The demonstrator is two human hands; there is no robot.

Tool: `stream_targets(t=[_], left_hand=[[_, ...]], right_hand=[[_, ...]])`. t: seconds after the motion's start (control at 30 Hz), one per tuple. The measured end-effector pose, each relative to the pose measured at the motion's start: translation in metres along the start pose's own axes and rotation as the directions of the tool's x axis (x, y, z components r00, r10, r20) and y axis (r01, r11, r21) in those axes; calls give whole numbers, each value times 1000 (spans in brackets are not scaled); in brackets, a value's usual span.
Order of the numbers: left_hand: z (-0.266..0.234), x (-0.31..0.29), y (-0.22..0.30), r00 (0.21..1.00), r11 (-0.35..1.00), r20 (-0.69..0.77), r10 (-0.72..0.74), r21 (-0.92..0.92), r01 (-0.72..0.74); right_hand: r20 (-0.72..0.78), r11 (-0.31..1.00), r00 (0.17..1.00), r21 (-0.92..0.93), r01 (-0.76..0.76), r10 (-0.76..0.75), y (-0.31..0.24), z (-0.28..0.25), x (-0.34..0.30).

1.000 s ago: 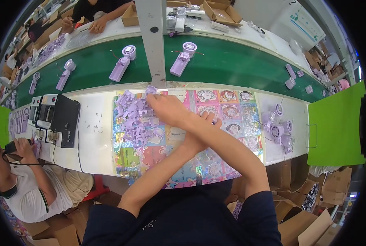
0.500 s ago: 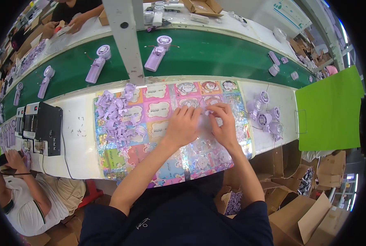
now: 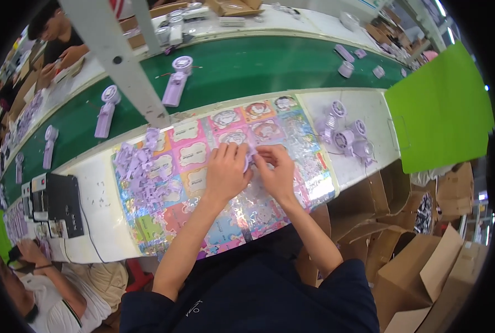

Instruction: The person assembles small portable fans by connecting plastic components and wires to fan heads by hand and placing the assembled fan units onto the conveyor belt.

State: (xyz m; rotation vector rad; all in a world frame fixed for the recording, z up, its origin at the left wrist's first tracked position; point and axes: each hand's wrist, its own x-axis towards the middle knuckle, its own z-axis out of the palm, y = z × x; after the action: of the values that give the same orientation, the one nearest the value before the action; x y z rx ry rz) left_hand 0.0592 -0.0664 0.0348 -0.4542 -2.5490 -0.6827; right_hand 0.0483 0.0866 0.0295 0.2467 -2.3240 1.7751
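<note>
Close together over the colourful printed sheet (image 3: 194, 156), my two hands meet at a small light-purple plastic part (image 3: 249, 159), mostly covered by fingers. My left hand (image 3: 227, 171) is closed around its left side, back of the hand upward. From the other side, the fingertips of my right hand (image 3: 277, 175) pinch it. To the left on the sheet lies a loose heap of small light-purple plastic pieces (image 3: 139, 169). Several round purple fan heads (image 3: 344, 137) with clear sections and thin wires stand in a group at the right.
Beyond the table runs a green conveyor belt (image 3: 247, 64) carrying purple handheld fan bodies (image 3: 175, 83). A white post (image 3: 117, 58) rises at the table's far edge. A black machine (image 3: 64, 205) stands left, near a seated co-worker (image 3: 53, 291). Cardboard boxes (image 3: 408, 277) are at the lower right.
The whole view has shifted and tilted, so the table and belt sit differently. My hands remain together on the purple part, with more of it showing between the fingers.
</note>
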Motion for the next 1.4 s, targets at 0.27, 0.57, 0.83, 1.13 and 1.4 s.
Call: stream_targets(t=[0.27, 0.57, 0.83, 1.13, 1.4], left_hand=[[4, -3, 0, 1000, 999, -21, 21, 31, -21], [1, -11, 2, 996, 1000, -89, 12, -11, -13], [1, -16, 4, 994, 1000, -109, 7, 5, -6], [-10, -26, 16, 976, 958, -170, -136, -275, 86], [-15, -45, 1, 885, 432, 280, -371, -792, 432]], right_hand=[[100, 945, 975, 247, -215, 196, 8, -2, 1], [247, 908, 920, 217, -359, 305, -1, -10, 12], [212, 968, 945, -42, -246, 249, -25, -13, 8], [314, 955, 922, 119, -274, 225, -2, -10, -8], [302, 986, 946, 75, -148, 119, -31, -16, -40]])
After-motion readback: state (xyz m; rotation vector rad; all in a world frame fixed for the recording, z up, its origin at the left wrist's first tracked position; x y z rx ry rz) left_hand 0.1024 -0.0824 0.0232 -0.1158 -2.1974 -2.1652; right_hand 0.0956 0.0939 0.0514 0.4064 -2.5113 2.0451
